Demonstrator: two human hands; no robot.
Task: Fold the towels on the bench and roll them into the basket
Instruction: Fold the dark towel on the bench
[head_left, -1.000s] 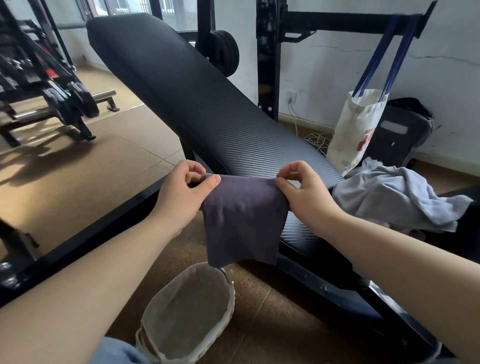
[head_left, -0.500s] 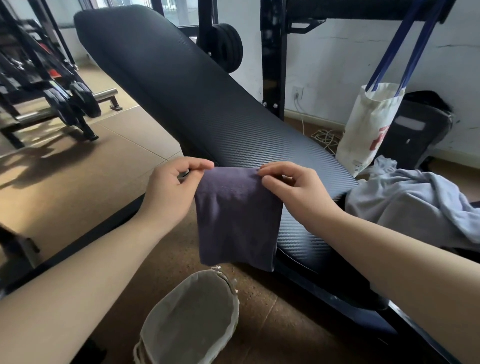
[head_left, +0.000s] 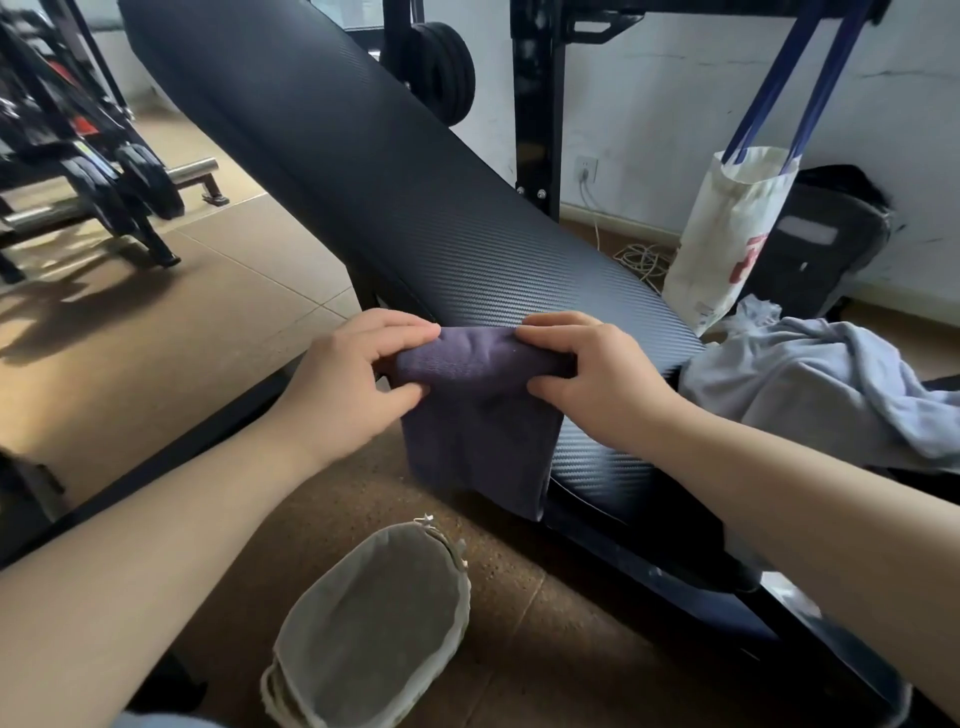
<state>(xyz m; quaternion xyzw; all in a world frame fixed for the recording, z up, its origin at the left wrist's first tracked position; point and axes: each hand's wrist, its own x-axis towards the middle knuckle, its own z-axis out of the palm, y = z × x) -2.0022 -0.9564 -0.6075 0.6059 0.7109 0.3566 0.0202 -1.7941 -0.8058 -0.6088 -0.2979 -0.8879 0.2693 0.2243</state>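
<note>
The black padded bench (head_left: 363, 171) runs from 11 o'clock down to 4 o'clock, its backrest tilted up at the far end. Across its near edge, at the centre of the view, lies the purple towel (head_left: 478, 447): its top part is bunched into a short roll on the pad, and the folded rest hangs flat down the bench's side towards 6 o'clock. The left hand (head_left: 343, 384) grips the roll's 9 o'clock end and the right hand (head_left: 597, 384) its 3 o'clock end. On each, the fingers (head_left: 395, 325) lie close together, curled over the top of the roll, while the thumbs (head_left: 545, 387) press in from the near side, so the roll sits pinched between thumb and fingers with its middle bare between the two hands. Round the bench, a tan tiled floor (head_left: 208, 291) meets brown speckled matting under it. A black rack (head_left: 535, 104) stands against the white wall at 12 o'clock, and a stand of weights (head_left: 104, 171) at 10 o'clock. At 3 o'clock a crumpled grey towel (head_left: 810, 384) lies heaped at the bench's end, just beside the right hand but apart from it. A white bag (head_left: 722, 234) with blue straps hangs at 2 o'clock. The cloth-lined basket (head_left: 374, 623) sits on the matting at 6 o'clock, below the towel's hanging edge and not touching it.
</note>
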